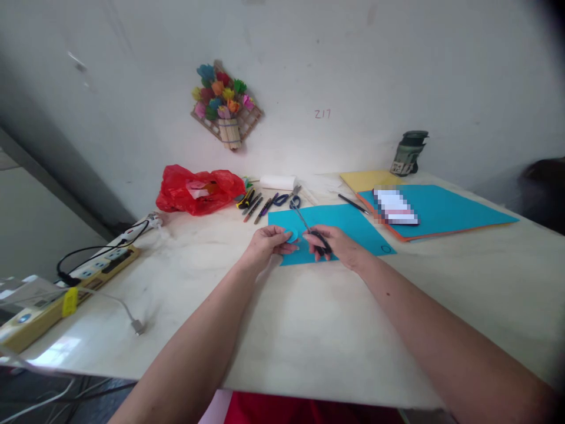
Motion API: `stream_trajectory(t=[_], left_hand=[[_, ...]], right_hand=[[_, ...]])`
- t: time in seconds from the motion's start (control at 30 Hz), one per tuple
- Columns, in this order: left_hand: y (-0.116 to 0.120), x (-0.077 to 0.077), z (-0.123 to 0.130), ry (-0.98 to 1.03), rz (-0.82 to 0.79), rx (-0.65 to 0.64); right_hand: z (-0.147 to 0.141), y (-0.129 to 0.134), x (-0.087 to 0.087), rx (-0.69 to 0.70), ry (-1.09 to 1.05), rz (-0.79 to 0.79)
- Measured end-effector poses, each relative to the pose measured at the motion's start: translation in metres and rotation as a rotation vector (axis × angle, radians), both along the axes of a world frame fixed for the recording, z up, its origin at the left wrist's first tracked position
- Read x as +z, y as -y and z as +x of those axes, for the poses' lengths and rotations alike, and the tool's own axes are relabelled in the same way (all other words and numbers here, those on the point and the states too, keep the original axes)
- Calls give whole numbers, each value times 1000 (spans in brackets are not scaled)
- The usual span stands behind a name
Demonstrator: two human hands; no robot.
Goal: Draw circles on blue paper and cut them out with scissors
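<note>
Between the fingers of my left hand [268, 242] is a small rounded piece of blue paper [292, 236]. My right hand [329, 238] is wrapped round the black handles of a pair of scissors [324, 247], whose blades point up and to the left, close to the paper piece. Beneath both hands lies a blue sheet of paper [353, 227], with a small circle drawn near its right corner. Whether the blades touch the piece I cannot tell.
A red plastic bag [198, 191] stands at the back left, beside several pens [260, 209] and blue-handled scissors [286, 199]. Stacked coloured paper [454, 209] with a phone [395, 206] on it lies right, before a bottle [409, 154]. A power strip [101, 268] and cables run along the left.
</note>
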State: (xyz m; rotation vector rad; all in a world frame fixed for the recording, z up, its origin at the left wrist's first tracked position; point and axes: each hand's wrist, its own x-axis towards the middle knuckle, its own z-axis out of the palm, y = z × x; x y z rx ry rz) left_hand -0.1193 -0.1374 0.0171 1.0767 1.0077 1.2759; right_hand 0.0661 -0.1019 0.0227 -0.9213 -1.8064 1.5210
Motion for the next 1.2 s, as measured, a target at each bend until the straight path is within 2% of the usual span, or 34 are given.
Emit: stream_trajectory(t=[0.23, 0.47, 0.7, 1.2], left_hand=[[-2, -2, -1, 48, 9, 9], [-4, -6, -4, 54, 42, 11], [-3, -6, -5, 93, 13, -38], [-3, -5, -4, 145, -19, -24]], right_hand=[[5, -4, -3, 85, 111, 41], [6, 2, 3, 154, 151, 74], [4, 2, 0, 157, 144, 85], [0, -2, -8, 152, 164, 57]])
